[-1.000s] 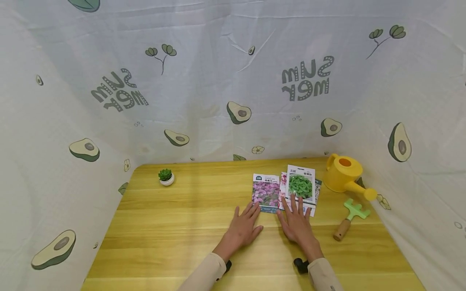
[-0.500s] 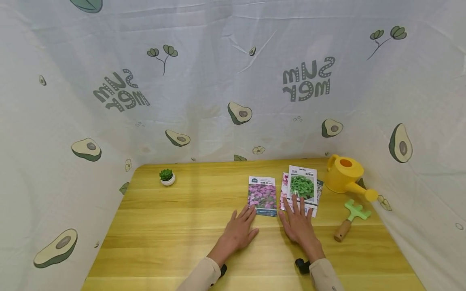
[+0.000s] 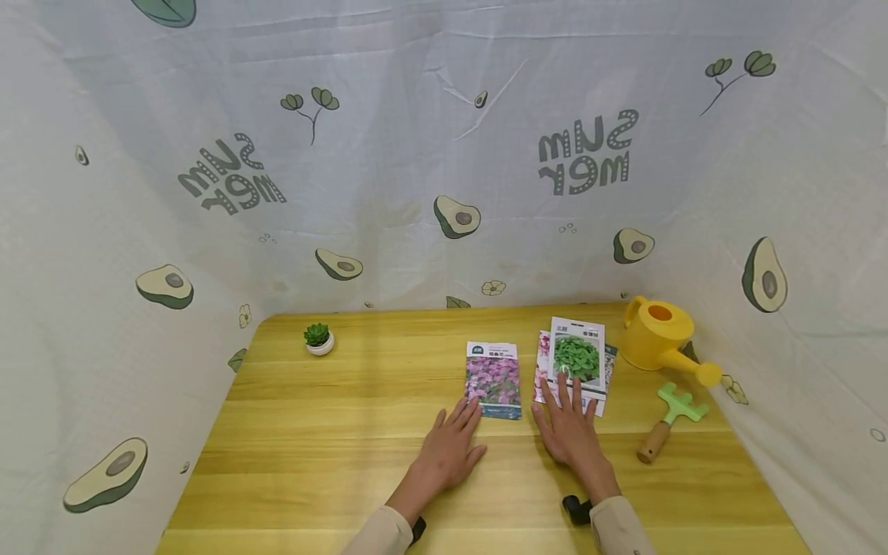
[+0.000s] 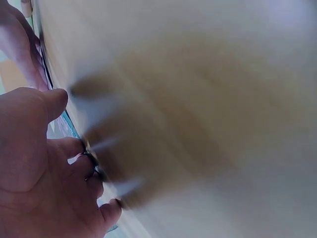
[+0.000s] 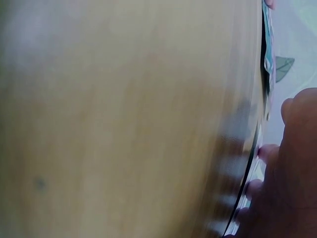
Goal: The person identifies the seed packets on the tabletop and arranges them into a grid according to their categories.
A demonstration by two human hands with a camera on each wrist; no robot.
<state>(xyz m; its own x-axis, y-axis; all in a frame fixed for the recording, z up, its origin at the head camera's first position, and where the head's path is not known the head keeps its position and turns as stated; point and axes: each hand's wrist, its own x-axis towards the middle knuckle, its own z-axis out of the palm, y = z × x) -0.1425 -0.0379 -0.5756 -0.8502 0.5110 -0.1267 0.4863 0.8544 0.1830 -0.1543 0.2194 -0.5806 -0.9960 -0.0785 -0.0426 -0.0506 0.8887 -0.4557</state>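
Wood-grain tabletop [image 3: 291, 432] | our left hand [image 3: 445, 451] touches purple-flower packet [image 3: 494, 378] | our right hand [image 3: 570, 432] touches stacked packets [image 3: 577, 358] | both hands' fingers [image 3: 564, 393] straight

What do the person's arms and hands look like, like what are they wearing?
The left hand and right hand are gloveless. The left sleeve and right sleeve are long and plain cream-beige. A small black left wrist device and right wrist device show near the cuffs.

Soft, even light covers the bench [image 3: 298, 432], far corners included. Both wrist views blur its grain under hazy glare.
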